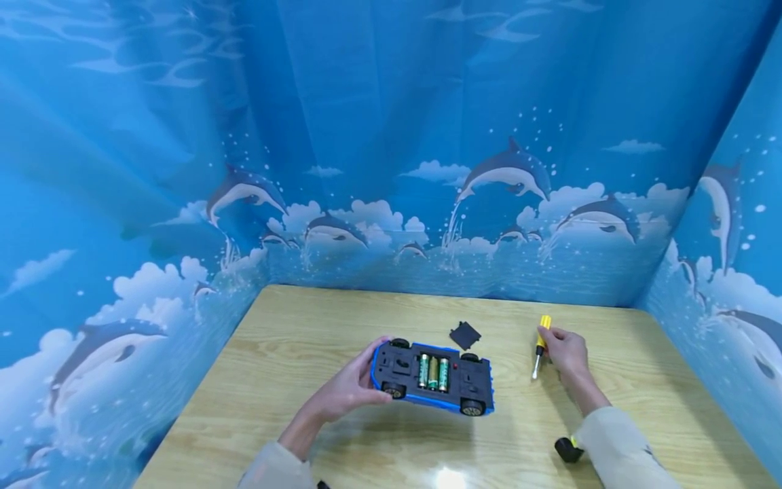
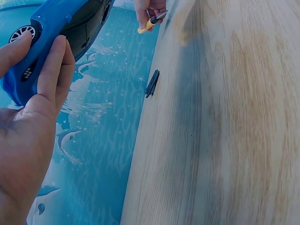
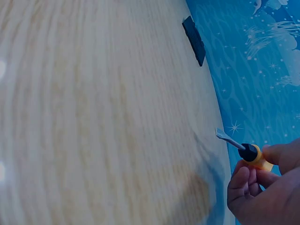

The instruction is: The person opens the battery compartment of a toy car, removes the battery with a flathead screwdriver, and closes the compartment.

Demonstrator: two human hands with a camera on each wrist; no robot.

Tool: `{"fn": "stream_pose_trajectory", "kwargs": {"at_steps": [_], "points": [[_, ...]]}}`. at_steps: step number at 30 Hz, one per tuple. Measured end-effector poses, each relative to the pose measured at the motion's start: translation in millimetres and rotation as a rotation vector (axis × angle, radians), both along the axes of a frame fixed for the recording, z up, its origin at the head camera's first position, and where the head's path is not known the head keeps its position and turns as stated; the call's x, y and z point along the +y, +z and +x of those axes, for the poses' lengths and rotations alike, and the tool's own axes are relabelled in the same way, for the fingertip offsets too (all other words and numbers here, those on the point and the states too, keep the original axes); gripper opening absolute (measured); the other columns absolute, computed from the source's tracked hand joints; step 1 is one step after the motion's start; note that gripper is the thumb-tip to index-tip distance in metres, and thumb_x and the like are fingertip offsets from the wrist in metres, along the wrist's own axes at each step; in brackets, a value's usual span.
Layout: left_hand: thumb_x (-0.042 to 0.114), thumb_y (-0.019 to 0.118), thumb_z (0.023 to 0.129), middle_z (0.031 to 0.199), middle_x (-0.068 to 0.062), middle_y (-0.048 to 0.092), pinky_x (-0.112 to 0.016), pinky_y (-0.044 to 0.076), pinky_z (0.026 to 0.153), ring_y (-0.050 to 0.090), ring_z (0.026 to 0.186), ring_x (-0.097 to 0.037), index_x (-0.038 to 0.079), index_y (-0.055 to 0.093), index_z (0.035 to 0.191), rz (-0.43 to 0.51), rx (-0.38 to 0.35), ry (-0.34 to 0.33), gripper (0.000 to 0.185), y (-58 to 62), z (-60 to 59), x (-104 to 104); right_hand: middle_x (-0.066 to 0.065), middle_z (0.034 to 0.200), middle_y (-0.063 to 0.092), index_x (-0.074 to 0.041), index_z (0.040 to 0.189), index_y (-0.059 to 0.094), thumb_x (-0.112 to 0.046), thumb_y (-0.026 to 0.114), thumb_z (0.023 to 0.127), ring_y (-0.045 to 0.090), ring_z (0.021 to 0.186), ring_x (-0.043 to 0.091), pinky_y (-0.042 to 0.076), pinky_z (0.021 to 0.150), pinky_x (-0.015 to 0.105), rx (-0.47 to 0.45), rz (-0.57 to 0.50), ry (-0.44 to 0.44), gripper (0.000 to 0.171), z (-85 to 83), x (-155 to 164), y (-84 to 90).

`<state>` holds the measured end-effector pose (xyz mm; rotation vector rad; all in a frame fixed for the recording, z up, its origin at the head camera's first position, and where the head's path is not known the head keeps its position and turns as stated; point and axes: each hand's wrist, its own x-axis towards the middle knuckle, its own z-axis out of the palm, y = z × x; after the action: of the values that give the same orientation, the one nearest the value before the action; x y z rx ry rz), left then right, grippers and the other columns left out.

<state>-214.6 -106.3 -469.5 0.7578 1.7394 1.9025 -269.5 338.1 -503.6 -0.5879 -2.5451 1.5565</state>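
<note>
The fingers of your left hand [image 1: 349, 390] clamp one end of the car [image 1: 472, 384] above the table [image 1: 330, 316], three batteries [image 1: 434, 373] showing, while those of your right hand [image 1: 568, 352] pinch the screwdriver [image 1: 542, 339] and a cover [image 1: 466, 335] lies beyond the car.

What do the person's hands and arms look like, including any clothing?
The left hand and right hand are ungloved. The pale off-white fabric left sleeve and matching right sleeve stop short of the wrists. A small rounded black object with a yellow-green part shows beside the right sleeve.
</note>
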Motion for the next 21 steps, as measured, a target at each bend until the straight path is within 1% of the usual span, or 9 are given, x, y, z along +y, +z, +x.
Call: {"fn": "stream_pose_trajectory", "kwargs": {"at_steps": [4,6,8,11,14,17,21], "points": [[-0.008,0.071,0.083,0.168,-0.026,0.013,-0.038,0.049,0.111,0.034,0.147,-0.043,0.004,0.002,0.165,-0.001,-0.009,0.007,0.107,-0.9,-0.5,0.3,0.001,0.078,0.064,0.014,0.136,0.057,-0.031,0.056,0.105,0.056,0.069,0.011,0.048,0.054,0.022,-0.025,0.026,0.034,0.054,-0.3,2.4,-7.5],[-0.009,0.071,0.082,0.168,-0.026,0.014,-0.038,0.05,0.11,0.036,0.146,-0.043,0.005,0.003,0.165,-0.011,-0.007,0.014,0.108,-1.4,-0.9,0.5,0.0,0.077,0.065,0.015,0.135,0.058,-0.03,0.057,0.105,0.057,0.065,0.01,0.049,0.052,0.022,-0.022,0.04,0.049,0.054,-0.9,3.2,-10.9],[-0.008,0.071,0.083,0.167,-0.027,0.015,-0.038,0.051,0.109,0.037,0.145,-0.044,0.005,0.004,0.165,-0.01,-0.001,0.016,0.107,-1.2,-1.1,0.6,0.003,0.078,0.066,0.016,0.133,0.058,-0.028,0.059,0.104,0.058,0.062,0.011,0.05,0.051,0.023,-0.008,0.048,0.055,0.053,-1.9,3.3,-13.2],[-0.008,0.071,0.083,0.167,-0.027,0.016,-0.039,0.051,0.109,0.038,0.144,-0.043,0.006,0.005,0.165,-0.011,0.0,0.013,0.107,-0.3,-0.6,1.3,0.01,0.083,0.07,0.016,0.13,0.061,-0.027,0.061,0.103,0.059,0.061,0.011,0.051,0.05,0.023,0.014,0.086,0.049,0.05,-3.5,3.7,-15.9],[-0.008,0.072,0.082,0.167,-0.026,0.015,-0.039,0.05,0.11,0.036,0.145,-0.043,0.006,0.005,0.166,-0.008,-0.008,0.011,0.108,0.7,0.2,2.0,0.015,0.09,0.072,0.015,0.127,0.063,-0.025,0.063,0.102,0.059,0.062,0.011,0.051,0.049,0.023,0.022,0.123,0.032,0.047,-4.7,2.7,-18.0],[-0.009,0.071,0.082,0.168,-0.026,0.014,-0.039,0.05,0.11,0.035,0.146,-0.043,0.006,0.005,0.166,-0.001,-0.018,0.01,0.107,0.7,0.4,2.2,0.016,0.089,0.072,0.014,0.122,0.066,-0.024,0.064,0.101,0.057,0.063,0.011,0.049,0.048,0.022,0.023,0.155,0.011,0.043,-6.2,1.0,-19.2],[-0.01,0.071,0.082,0.167,-0.026,0.014,-0.039,0.05,0.11,0.036,0.146,-0.043,0.006,0.005,0.165,0.007,-0.021,0.005,0.107,-0.2,0.1,1.7,0.016,0.087,0.071,0.014,0.119,0.067,-0.022,0.065,0.1,0.057,0.062,0.013,0.047,0.046,0.023,0.009,0.167,-0.011,0.04,-7.8,-2.7,-18.9]]}}
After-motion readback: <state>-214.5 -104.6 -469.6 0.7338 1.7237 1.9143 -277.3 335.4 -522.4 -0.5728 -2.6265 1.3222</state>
